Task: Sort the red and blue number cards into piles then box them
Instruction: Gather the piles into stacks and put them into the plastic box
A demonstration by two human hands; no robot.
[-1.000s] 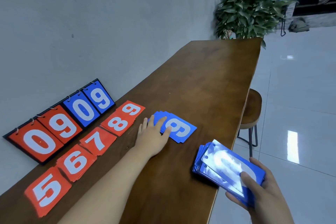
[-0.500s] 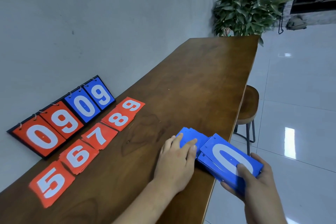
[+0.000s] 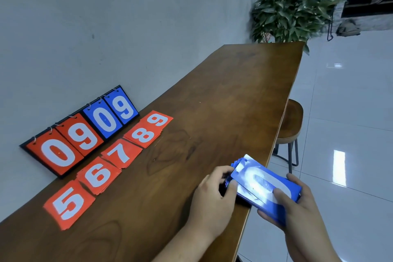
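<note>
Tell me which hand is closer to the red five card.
Left. The left hand sits right of the red five card, over the table; the right hand is beyond the table's edge.

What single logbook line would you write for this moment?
blue stack: at table edge | left hand: grips stack | right hand: grips stack | red piles: five, flat on table

We record: the left hand has slid across the table and now grips the blue stack alongside the right hand.
</note>
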